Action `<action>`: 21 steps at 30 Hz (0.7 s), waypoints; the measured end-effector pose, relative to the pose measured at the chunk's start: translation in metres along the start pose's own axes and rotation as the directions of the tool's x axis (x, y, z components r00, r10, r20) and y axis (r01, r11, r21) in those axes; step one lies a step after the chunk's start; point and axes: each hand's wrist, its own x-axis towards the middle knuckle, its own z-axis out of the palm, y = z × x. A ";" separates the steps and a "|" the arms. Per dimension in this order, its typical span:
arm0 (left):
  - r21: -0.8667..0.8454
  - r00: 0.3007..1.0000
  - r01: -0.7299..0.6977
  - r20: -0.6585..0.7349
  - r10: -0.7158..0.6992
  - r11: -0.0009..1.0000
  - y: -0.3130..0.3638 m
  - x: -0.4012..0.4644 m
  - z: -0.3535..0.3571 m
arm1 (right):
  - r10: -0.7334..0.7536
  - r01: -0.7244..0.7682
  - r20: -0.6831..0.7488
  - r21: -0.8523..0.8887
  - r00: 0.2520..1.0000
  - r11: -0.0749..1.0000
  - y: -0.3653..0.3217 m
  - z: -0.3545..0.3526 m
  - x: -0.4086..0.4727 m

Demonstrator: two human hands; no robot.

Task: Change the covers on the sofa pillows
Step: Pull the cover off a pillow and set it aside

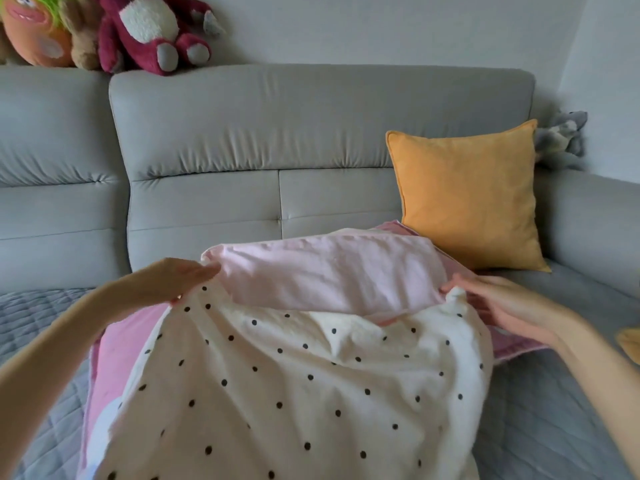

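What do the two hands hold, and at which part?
Both hands grip the white dotted cover at its open edge: the left hand at the left corner, the right hand at the right corner. The pink pillow sticks out between them.

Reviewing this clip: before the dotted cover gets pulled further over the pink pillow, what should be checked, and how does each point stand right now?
1. Left hand holds the left edge of the dotted cover: ok.
2. Right hand grips the cover's right edge: ok, fabric is bunched at the fingertips.
3. Pink pillow sits inside the cover's opening: ok, its far end is uncovered.
4. Pillow corners seated in the cover's closed end: cannot tell, hidden.
5. Orange pillow stands apart from the work, against the sofa backrest: ok.
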 end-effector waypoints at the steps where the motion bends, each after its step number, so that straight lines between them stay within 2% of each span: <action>1: 0.031 0.996 0.024 0.088 -0.026 0.999 0.000 -0.011 0.000 | 0.030 -0.029 0.053 -0.020 0.998 0.999 0.001 -0.001 -0.005; 3: -0.001 0.984 0.026 0.174 -0.026 1.000 0.002 -0.028 -0.003 | 0.059 -0.054 0.089 -0.055 0.994 0.997 -0.004 -0.002 -0.014; 5: -0.294 0.993 0.021 0.118 0.015 0.956 0.006 -0.039 -0.005 | 0.088 -0.084 0.063 -0.064 0.994 0.994 -0.010 -0.003 -0.023; 7: -0.621 1.000 0.000 -0.015 -0.012 0.784 0.011 -0.051 -0.011 | 0.098 -0.097 0.036 -0.050 0.995 0.994 -0.016 -0.004 -0.034; 9: -0.758 0.993 -0.072 -0.117 -0.027 0.648 0.015 -0.064 -0.020 | 0.061 -0.062 0.033 0.028 0.998 0.998 -0.021 -0.007 -0.042; 11: -0.790 0.978 -0.162 -0.207 -0.008 0.591 0.021 -0.076 -0.028 | -0.030 0.021 0.027 0.265 0.999 0.964 -0.026 -0.011 -0.049; 13: -0.811 0.964 -0.225 -0.268 0.000 0.539 0.027 -0.086 -0.037 | -0.118 0.129 -0.056 0.531 0.991 0.838 -0.034 -0.014 -0.057; 14: -0.818 0.957 -0.249 -0.289 0.004 0.518 0.032 -0.089 -0.042 | -0.139 0.184 -0.120 0.608 0.983 0.772 -0.039 -0.016 -0.058; 15: -0.816 0.949 -0.274 -0.314 0.006 0.508 0.037 -0.091 -0.048 | -0.145 0.225 -0.175 0.648 0.974 0.727 -0.046 -0.017 -0.058; 18: -0.768 0.904 -0.347 -0.428 -0.028 0.539 0.061 -0.080 -0.069 | -0.130 0.310 -0.316 0.629 0.940 0.713 -0.073 -0.015 -0.044; 21: -0.647 0.793 -0.398 -0.599 -0.111 0.651 0.085 -0.049 -0.090 | -0.161 0.390 -0.398 0.603 0.903 0.696 -0.106 -0.013 -0.017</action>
